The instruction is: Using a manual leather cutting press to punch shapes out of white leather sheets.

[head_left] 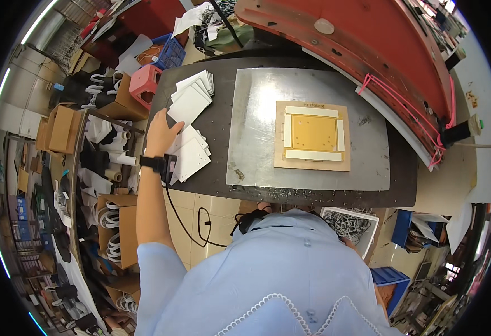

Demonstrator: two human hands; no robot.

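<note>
Pale floor tiles [217, 210] show between the person's light blue shirt [256, 263], nearest the camera, and the dark worktable [214, 179] in front of it. On the floor side, a black cable [207, 223] hangs in a loop below the left wrist, which wears a black strap [152, 163]. Just right of the body stands a white box [373, 231] filled with tangled thin scraps. The right hand is out of sight, so how its fingers stand cannot be told. At the table's left edge, the left hand [161, 134] reaches to two fanned piles of white sheets: the lower pile [188, 157] beside the wrist and the upper pile [192, 103] past the thumb. Its thumb is spread away from the fingers, which point ahead and lie close together; whether they touch or grip a sheet cannot be told. Well to the right of that hand, a grey metal plate [256, 162] lies flat on the table, carrying a tan board [312, 166] with a yellow panel [314, 133] framed by white strips [312, 155]. Beyond the plate, a large red machine part [368, 50] slants across, pink cord [396, 102] strung along it. Farther left, behind the table, are a pink stool [145, 84] and a blue basket [172, 56].
</note>
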